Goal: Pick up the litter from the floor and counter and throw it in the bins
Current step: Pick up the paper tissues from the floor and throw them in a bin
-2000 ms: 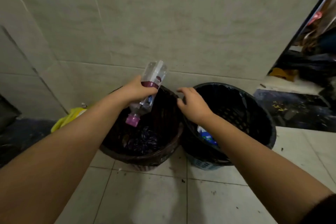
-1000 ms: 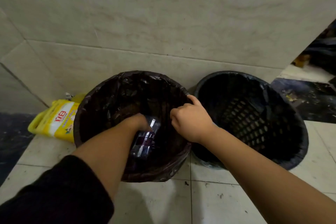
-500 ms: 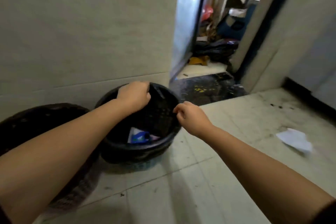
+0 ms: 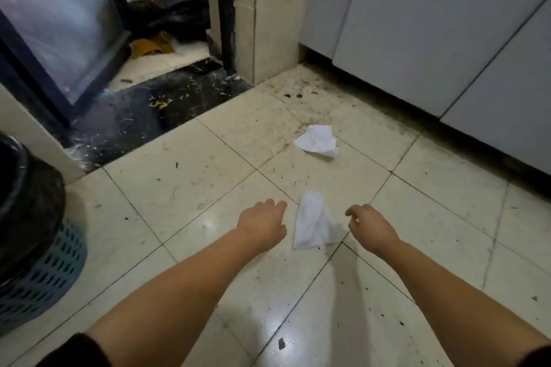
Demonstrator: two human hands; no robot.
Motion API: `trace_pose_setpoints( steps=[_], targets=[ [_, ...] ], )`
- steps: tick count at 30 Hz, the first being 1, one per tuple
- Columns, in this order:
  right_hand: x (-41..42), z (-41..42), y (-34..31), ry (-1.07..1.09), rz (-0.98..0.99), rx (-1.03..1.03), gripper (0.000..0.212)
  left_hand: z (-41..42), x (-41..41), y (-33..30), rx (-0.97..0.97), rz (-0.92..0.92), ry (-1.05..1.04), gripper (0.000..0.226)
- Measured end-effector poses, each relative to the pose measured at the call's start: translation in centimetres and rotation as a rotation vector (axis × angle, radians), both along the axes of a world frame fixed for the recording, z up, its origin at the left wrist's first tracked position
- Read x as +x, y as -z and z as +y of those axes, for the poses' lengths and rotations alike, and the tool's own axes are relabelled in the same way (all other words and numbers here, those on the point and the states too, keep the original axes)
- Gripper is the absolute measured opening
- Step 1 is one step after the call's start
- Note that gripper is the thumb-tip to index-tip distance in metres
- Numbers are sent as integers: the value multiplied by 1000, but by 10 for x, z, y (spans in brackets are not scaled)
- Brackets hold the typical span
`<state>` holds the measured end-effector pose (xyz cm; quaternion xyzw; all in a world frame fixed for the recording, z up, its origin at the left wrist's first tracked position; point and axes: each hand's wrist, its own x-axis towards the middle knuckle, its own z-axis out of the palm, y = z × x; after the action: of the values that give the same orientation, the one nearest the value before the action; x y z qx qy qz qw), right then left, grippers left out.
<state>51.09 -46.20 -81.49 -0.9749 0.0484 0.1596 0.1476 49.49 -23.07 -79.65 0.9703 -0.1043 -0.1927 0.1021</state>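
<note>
A crumpled white tissue [image 4: 311, 222] lies on the tiled floor between my two hands. My left hand [image 4: 264, 222] hovers just left of it, fingers loosely curled and holding nothing. My right hand [image 4: 368, 225] hovers just right of it, fingers bent and apart, also holding nothing. A second white tissue [image 4: 317, 140] lies farther away on the floor, toward the cabinets. At the left edge stands a bin [image 4: 26, 217] with a black liner over a blue mesh basket; its inside is hidden.
Grey-white cabinet doors [image 4: 432, 33] run along the right. A tiled pillar [image 4: 268, 15] stands at the back, with a dark threshold [image 4: 155, 116] and an open doorway beside it showing clutter. A glass door [image 4: 59, 18] is at the far left. Dirt specks dot the floor.
My left hand put the plastic bottle into the left bin and came out holding nothing. The view swung right, away from the bins, and both hands now reach down beside the near tissue.
</note>
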Motion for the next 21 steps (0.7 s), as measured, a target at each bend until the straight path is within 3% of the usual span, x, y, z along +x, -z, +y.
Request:
trace_pose_setpoints(
  steps=[8, 13, 18, 21],
  targets=[
    [105, -12, 35, -118, -74, 26, 39, -84, 43, 73, 0, 52, 141, 69],
    [180, -7, 50, -160, -99, -5, 41, -98, 66, 103, 89, 175, 137, 79],
    [225, -1, 74, -199, -33, -37, 72, -88, 61, 114, 138, 92, 218, 55],
    [235, 2, 89, -214, 71, -129, 63, -85, 58, 111, 102, 78, 171, 44]
  ],
)
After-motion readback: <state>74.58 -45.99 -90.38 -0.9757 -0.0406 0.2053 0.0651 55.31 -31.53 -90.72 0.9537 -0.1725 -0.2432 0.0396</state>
